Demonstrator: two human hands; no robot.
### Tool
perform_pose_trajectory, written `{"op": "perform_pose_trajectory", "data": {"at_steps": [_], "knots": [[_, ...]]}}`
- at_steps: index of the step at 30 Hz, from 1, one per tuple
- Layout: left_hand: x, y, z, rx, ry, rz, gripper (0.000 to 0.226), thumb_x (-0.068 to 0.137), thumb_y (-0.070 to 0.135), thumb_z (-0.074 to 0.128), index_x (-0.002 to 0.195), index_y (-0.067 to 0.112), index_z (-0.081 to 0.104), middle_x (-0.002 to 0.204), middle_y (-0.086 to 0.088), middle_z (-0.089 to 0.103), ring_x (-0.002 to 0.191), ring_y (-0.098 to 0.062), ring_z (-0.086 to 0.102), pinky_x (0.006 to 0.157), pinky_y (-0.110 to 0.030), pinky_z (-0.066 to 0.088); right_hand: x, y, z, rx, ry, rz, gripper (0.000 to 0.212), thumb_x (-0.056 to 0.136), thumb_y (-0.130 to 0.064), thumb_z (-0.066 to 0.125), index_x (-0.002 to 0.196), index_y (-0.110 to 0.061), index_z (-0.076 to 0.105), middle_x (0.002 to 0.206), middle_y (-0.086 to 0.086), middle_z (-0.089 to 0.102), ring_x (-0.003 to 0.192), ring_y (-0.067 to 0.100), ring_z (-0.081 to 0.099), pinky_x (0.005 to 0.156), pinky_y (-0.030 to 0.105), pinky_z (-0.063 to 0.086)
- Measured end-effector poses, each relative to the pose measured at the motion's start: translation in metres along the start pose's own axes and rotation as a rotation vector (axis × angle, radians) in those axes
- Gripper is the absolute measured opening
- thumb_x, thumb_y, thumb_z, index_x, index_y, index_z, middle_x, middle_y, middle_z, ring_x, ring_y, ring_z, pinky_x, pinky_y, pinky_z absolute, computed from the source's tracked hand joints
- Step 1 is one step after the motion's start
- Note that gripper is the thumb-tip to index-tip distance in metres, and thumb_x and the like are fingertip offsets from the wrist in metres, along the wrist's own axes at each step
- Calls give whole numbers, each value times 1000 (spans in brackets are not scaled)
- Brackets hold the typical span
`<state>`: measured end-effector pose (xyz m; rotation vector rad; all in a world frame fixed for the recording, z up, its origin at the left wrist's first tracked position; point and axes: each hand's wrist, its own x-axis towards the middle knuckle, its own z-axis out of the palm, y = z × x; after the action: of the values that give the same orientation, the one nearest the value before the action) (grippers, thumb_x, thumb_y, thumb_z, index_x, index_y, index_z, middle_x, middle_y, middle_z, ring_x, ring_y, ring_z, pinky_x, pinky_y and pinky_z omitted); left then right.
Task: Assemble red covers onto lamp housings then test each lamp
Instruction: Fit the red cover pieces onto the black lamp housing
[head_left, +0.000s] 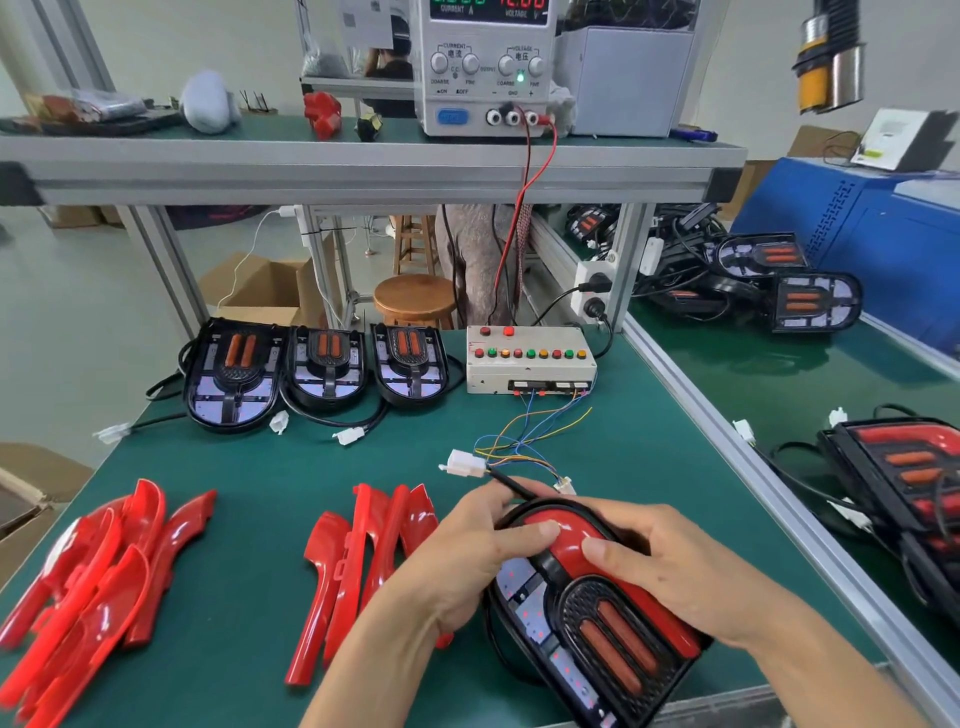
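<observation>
A: Where is the lamp now?

B: It lies on the green mat, at the near edge, between both hands. The left hand curls around its left rim, thumb on top. The right hand wraps the far right rim, and its thumb presses on the red cover.

A: So both hands are grasping?

B: Yes, each one grips the lamp. The two thumbs almost meet on the cover.

A: What can go wrong from here?

B: I think the cover may sit only on one side. The thumbs push the curved top, but the arm of the cover under the right palm is hidden, so I cannot tell if it is seated. If a clip there is not in, uneven pressure could crack it or let the cover spring up.

A: Anything else?

B: The black cable runs out just beyond the left fingertips to the white plug. If the hand pulls the lamp nearer, the cable may drag the plug into the coloured wires beside it.
</observation>
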<state>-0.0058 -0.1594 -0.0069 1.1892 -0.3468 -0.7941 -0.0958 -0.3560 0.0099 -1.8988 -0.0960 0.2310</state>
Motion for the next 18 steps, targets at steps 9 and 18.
{"op": "perform_pose_trajectory", "data": {"at_steps": [9,18], "knots": [[12,16,-5,-113,57,-109,36,90,-4,59,126,-10,60,112,-27,65,102,-36,61,87,-38,56,-23,5,-14,185,-29,180,53,86,-69,66,124,-34,72,124,1,74,115,21,70,94,22,54],[22,27,-16,-141,170,-65,29,89,0,62,117,-8,66,98,-22,71,78,-28,71,74,-36,61,-27,17,-2,284,184,157,44,96,-58,61,122,-25,74,115,12,76,104,28,72,84,38,60]]}}
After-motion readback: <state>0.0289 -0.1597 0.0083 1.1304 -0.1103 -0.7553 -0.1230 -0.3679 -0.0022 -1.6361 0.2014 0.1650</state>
